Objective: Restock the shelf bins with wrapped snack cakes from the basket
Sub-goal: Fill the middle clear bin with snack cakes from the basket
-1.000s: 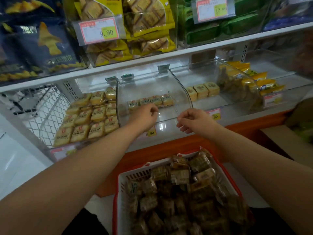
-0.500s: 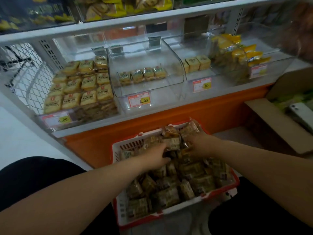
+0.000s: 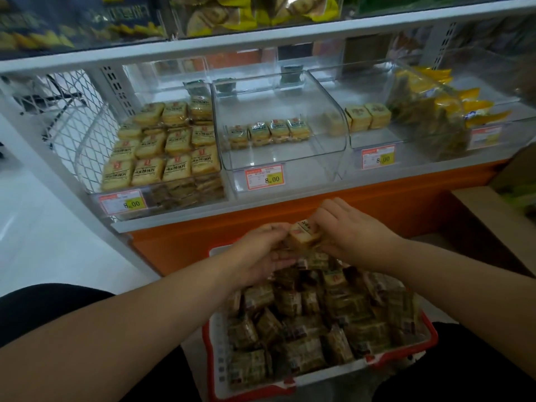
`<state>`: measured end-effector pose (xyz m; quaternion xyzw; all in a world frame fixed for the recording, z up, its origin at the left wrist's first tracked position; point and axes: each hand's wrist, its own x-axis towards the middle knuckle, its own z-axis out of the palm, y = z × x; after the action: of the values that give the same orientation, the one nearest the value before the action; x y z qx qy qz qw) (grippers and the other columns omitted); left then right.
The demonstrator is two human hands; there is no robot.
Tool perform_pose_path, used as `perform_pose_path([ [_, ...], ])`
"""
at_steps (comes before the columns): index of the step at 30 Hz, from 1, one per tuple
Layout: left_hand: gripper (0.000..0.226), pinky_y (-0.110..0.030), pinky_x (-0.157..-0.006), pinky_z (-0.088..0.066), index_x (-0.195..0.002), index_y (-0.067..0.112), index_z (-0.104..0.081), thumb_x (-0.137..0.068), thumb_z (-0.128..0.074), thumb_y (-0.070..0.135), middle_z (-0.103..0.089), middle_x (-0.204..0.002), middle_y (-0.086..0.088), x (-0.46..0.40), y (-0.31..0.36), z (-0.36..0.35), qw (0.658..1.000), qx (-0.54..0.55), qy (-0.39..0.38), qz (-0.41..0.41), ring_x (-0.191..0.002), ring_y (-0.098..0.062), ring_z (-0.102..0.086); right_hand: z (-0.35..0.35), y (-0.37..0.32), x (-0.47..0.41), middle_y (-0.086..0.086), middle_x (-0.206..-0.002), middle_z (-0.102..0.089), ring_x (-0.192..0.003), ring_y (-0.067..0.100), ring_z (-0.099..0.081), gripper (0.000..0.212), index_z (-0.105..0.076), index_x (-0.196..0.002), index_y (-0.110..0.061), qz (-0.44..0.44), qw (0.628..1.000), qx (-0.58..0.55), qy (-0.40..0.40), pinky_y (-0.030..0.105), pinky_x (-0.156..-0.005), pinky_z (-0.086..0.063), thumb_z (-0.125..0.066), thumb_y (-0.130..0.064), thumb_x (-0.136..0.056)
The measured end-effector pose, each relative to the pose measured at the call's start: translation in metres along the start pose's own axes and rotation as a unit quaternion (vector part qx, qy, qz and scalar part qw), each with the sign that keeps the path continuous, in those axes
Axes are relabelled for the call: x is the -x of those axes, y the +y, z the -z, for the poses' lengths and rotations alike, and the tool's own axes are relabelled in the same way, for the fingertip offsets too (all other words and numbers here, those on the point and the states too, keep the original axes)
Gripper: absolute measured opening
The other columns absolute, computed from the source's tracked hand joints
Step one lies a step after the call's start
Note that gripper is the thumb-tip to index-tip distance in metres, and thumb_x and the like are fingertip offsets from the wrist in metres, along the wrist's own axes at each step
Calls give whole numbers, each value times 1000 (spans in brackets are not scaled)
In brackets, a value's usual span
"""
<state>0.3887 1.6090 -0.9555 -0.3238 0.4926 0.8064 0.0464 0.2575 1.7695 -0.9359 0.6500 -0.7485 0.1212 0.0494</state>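
A red and white basket [image 3: 290,381] on my lap is heaped with several wrapped snack cakes [image 3: 307,320]. Over its far end, my left hand [image 3: 261,250] and my right hand [image 3: 351,230] together hold a pale wrapped cake [image 3: 303,232] lifted above the pile, fingers curled round it. Straight ahead on the shelf stands a clear bin [image 3: 278,158] with one short row of cakes [image 3: 268,132] at its back. The bin to its left [image 3: 162,198] is packed with cakes. The bin to the right [image 3: 377,132] holds a few.
Yellow-wrapped snacks [image 3: 441,111] fill the far right bin. Price tags reading 8.00 [image 3: 264,177] hang on the bin fronts. An orange base panel [image 3: 362,204] runs under the shelf. A cardboard box [image 3: 499,227] sits at the right. A wire mesh panel [image 3: 72,117] closes the shelf's left end.
Both hands came down from the middle bin's front edge into the basket, then lifted slightly holding one cake between them. The view tilted downward.
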Motion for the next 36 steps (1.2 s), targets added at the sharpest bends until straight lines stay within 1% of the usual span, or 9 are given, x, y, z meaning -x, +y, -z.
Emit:
perform_pose_path([
  [4, 18, -24, -60, -56, -112, 12, -59, -95, -59, 8, -74, -86, -5, 16, 20, 17, 998, -42, -8, -55, -71, -15, -72, 7, -1, -20, -10, -118, -40, -109, 7, -40, 41, -44, -91, -35, -97, 985, -136, -38, 21, -87, -45, -79, -41, -70],
  [8, 32, -26, -63, -57, -123, 14, -55, -94, -59, 2, -72, -100, -13, 29, 35, 34, 995, -63, 2, -82, -80, -19, -72, 11, -10, -48, -10, -119, -42, -102, 6, -54, 47, -46, -99, -37, -215, 920, -321, -73, 10, -67, -51, -84, -37, -71],
  [13, 18, -27, -64, -52, -103, 28, -57, -93, -57, 13, -68, -98, -2, 46, 76, 58, 927, -337, 99, -135, -77, -13, -65, 28, -38, -78, -21, -144, -24, -120, -4, -33, 58, -41, -111, -38, -73, 975, -193, -87, 15, -87, -41, -81, -45, -71],
  [16, 10, -22, -54, -46, -93, 28, -52, -93, -59, 20, -65, -89, 2, 61, 109, 83, 885, -417, 115, -171, -69, -7, -62, 32, -52, -98, -38, -114, -36, -101, -11, -43, 61, -40, -122, -43, -67, 977, -185, -84, 12, -75, -39, -78, -46, -75],
  [21, 23, -28, -60, -55, -110, 23, -54, -91, -67, 19, -69, -91, -5, 71, 134, 119, 961, -204, 82, -168, -70, -11, -68, 24, -83, -128, -36, -91, -39, -88, -24, -43, 45, -32, -104, -56, -55, 981, -184, -8, 13, -51, -35, -70, -56, -79],
  [24, 52, -34, -61, -58, -127, 20, -51, -81, -72, 9, -72, -105, -11, 71, 143, 131, 983, -66, 50, -167, -82, -22, -73, 16, -98, -158, -39, -90, -46, -84, -26, -44, 42, -34, -93, -54, -83, 966, -236, 66, 4, -57, -40, -71, -60, -75],
  [27, 34, -34, -63, -58, -124, 5, -57, -91, -62, 0, -73, -105, -16, 69, 158, 151, 971, -72, 106, -200, -86, -26, -73, 10, -103, -200, -34, -99, -49, -88, -20, -48, 46, -39, -100, -52, -91, 955, -271, 78, 3, -60, -41, -74, -59, -71],
  [30, 18, -43, -82, -59, -105, 13, -66, -88, -67, 6, -75, -100, -10, 66, 171, 172, 951, -138, 168, -221, -94, -26, -72, 11, -102, -242, -21, -128, -38, -109, -5, -45, 64, -43, -120, -39, -53, 974, -218, 34, 14, -92, -39, -80, -51, -69],
  [36, 17, -48, -92, -55, -102, 18, -66, -87, -72, 16, -71, -109, -12, 61, 186, 204, 921, -152, 255, -252, -97, -29, -70, 17, -104, -307, -23, -106, -46, -93, -5, -50, 55, -43, -111, -36, 7, 967, -250, -56, 2, -70, -40, -84, -30, -75],
])
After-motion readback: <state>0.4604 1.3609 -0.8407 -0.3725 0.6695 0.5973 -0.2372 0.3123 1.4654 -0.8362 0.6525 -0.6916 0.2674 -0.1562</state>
